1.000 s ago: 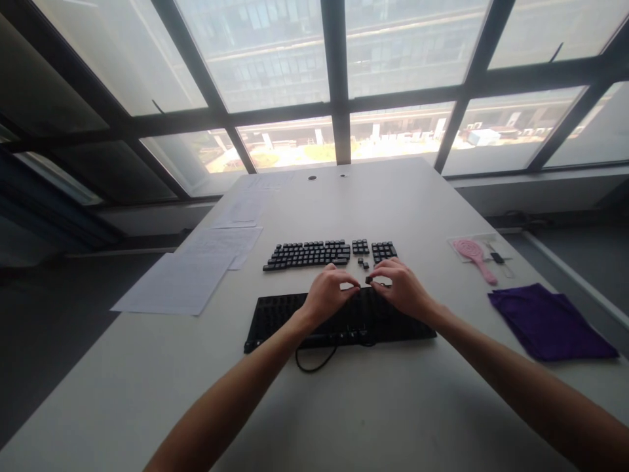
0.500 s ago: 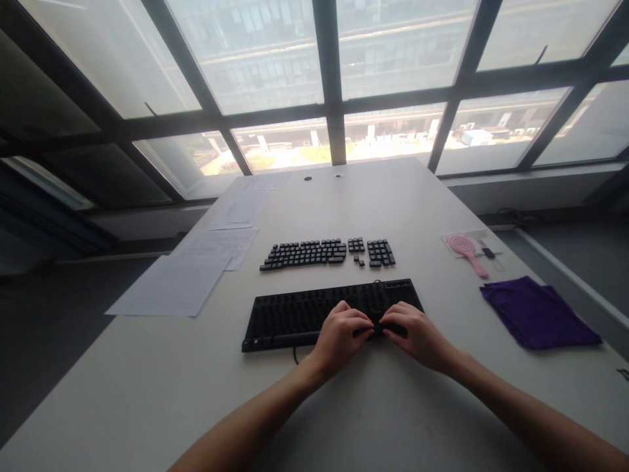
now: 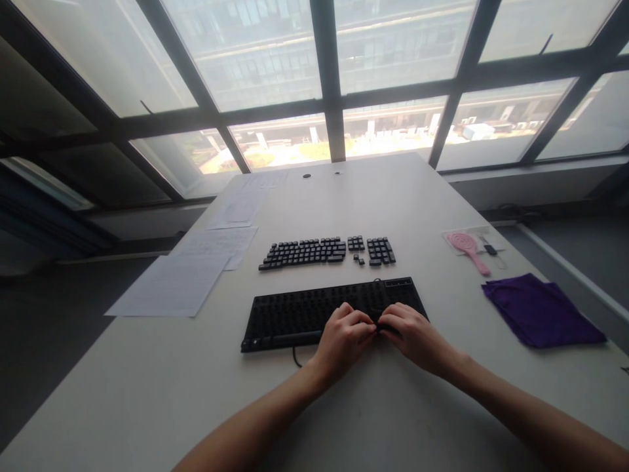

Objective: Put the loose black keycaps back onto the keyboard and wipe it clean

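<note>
A black keyboard [image 3: 295,309] lies on the white table, most of its key field dark and bare of caps. Over the front edge of its right part my left hand [image 3: 346,333] and my right hand [image 3: 410,333] meet, fingertips almost touching. Both hands are closed in a pinch; whatever lies between the fingers is too small and hidden to make out. Behind the keyboard, loose black keycaps stand in groups: a wide main block [image 3: 304,254], a small block [image 3: 356,243] with two single caps [image 3: 358,259] below it, and a number block [image 3: 381,251].
Sheets of paper [image 3: 164,285] cover the table's left side. To the right lie a pink round-headed brush [image 3: 464,245], a small black-handled wire tool [image 3: 491,250] on a clear bag, and a folded purple cloth [image 3: 540,311]. A cable [image 3: 296,357] pokes out before the keyboard.
My fingertips have come closer together at the keyboard's front edge, my right hand shifting slightly left. The view has shifted a little. Keycaps and keyboard stay in place.
</note>
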`<state>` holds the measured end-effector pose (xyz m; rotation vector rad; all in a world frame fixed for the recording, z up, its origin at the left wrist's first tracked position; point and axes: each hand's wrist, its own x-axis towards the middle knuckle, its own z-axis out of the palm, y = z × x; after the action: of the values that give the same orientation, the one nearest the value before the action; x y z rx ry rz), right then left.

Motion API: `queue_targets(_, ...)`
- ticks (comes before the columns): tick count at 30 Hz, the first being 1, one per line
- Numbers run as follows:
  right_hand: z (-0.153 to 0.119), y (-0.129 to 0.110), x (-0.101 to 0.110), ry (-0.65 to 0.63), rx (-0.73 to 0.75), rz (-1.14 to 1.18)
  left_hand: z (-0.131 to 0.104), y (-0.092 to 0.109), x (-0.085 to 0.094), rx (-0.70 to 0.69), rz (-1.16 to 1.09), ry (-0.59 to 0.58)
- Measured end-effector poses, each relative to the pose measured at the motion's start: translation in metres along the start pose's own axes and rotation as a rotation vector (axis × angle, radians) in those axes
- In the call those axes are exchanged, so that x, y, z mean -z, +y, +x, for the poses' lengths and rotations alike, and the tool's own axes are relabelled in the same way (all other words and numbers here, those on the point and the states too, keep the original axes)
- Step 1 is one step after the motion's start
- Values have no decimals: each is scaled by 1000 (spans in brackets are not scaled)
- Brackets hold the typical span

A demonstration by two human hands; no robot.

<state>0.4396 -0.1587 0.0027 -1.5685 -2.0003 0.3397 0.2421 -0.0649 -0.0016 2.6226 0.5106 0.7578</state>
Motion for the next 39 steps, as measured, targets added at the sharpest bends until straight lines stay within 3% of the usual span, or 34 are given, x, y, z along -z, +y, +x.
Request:
queue_targets(15,16,-20,10,-173,-65,-235,-1,2,0,-27,57,-19)
queue_targets(26,14,-9,6,-100,-98,-106,5,2,1,-3,-22,-35)
queue_targets(32,-8,-23,-8,-7,1,-357,0,4,-1,-36,48,-25)
queue_targets(39,-27,-40,-26,42,-10,-518,-3,1,-3,-49,70,-9)
